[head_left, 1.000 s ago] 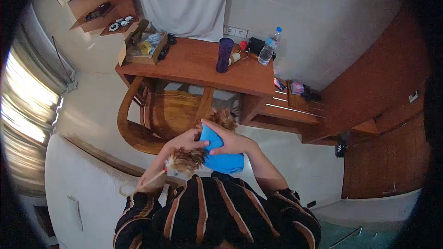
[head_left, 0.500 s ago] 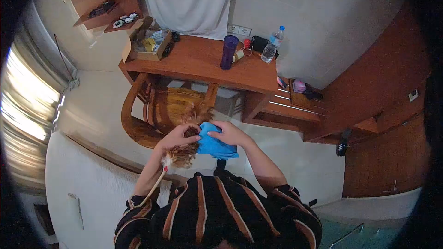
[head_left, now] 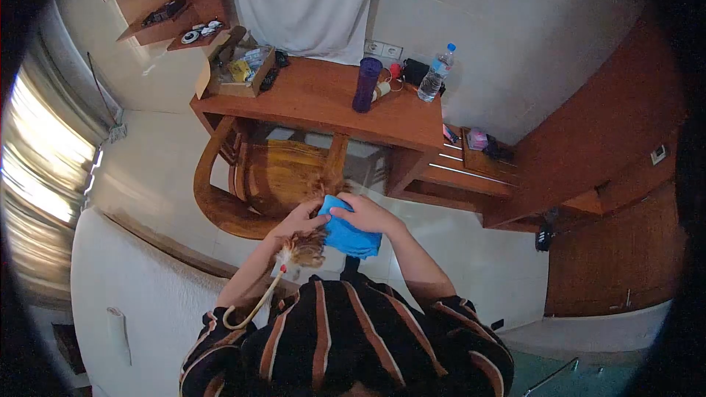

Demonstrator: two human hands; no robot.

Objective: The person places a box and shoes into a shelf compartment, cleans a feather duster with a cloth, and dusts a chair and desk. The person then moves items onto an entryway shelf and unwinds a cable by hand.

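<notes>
My left hand (head_left: 300, 222) is closed around a brown feather duster (head_left: 300, 250), whose feathers stick out above and below my fingers. Its pale, hooked handle hangs down toward my left sleeve. A folded blue cloth (head_left: 353, 237) is gripped from above by my right hand (head_left: 370, 216), thumb on top. My left thumb touches the cloth's left edge, so both hands meet there in front of my chest. The fingers beneath the cloth are hidden.
A wooden chair (head_left: 213, 202) stands just ahead, tucked at a wooden desk (head_left: 312, 95). On the desk are an open cardboard box (head_left: 239, 89), a purple tumbler (head_left: 365, 87) and a water bottle (head_left: 437, 73). A bed (head_left: 147, 287) lies at left.
My left hand and the feather duster have shifted slightly right, closer to the blue cloth. The cloth has moved a little right and looks more compactly folded.
</notes>
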